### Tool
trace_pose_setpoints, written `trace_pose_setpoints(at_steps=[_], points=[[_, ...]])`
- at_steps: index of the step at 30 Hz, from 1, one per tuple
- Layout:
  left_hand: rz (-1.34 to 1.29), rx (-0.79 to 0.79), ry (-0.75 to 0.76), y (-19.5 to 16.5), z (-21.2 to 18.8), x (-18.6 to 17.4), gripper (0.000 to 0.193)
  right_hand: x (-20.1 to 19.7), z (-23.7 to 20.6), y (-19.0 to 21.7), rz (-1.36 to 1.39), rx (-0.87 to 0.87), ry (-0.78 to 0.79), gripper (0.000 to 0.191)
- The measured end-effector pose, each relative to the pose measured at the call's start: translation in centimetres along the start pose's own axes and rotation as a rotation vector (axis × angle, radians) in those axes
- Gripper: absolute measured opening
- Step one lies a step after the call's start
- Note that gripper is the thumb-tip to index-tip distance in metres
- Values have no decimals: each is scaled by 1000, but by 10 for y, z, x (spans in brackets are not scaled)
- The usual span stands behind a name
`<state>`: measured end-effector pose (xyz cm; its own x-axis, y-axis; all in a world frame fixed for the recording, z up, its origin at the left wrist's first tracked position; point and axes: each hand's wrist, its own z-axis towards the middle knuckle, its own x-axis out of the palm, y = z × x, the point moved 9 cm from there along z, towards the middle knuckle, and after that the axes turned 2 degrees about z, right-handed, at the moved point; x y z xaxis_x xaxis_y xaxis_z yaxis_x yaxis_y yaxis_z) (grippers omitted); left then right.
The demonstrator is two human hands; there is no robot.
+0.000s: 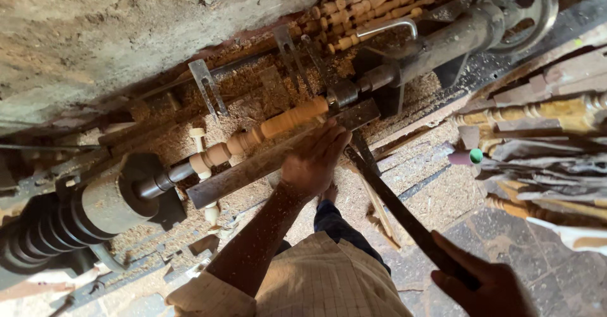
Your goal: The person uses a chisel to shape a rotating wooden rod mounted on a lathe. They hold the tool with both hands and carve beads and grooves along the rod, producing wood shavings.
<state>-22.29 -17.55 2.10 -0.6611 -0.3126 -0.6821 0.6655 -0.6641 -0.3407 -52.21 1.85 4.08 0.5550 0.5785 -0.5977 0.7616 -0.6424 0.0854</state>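
Note:
A pale turned wooden spindle (278, 124) is mounted on a lathe, between the headstock at left and the tailstock (436, 42) at right. My left hand (313, 159) lies on the flat metal tool rest (243, 171) just in front of the spindle's right end. Its fingers press down on the tip of a long dark chisel (395, 206). The chisel slants down to the lower right, where my right hand (490, 285) grips its handle. My knee in dark cloth shows below the left hand.
Sawdust covers the lathe bed. A ribbed pulley (35, 238) sits at the far left and a handwheel (518, 4) at the top right. Several finished spindles (379, 0) are piled behind. More turned legs and tools (544, 111) lie at the right. Metal calipers (205, 86) rest behind the spindle.

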Motion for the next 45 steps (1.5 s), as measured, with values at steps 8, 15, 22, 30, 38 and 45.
trace_pose_setpoints(at_steps=[8, 15, 22, 30, 38, 45], points=[[-11, -100, -79, 1, 13, 8, 18, -101, 127, 3, -190, -610, 85, 60], [81, -87, -90, -3, 10, 6, 18, -161, 206, 35, -260, -460, 272, 68], [-40, -64, -78, 1, 11, -6, 11, -60, 87, -8, 61, -319, 45, 63], [-10, 45, 131, -2, -8, -12, 26, 93, -30, 28, 378, -301, -224, 77], [-42, -17, 77, 14, -51, -49, 17, 128, -77, 59, 282, -297, -217, 78], [-11, -88, -103, 12, -68, -73, 14, 98, -59, 43, 262, -294, -113, 79]])
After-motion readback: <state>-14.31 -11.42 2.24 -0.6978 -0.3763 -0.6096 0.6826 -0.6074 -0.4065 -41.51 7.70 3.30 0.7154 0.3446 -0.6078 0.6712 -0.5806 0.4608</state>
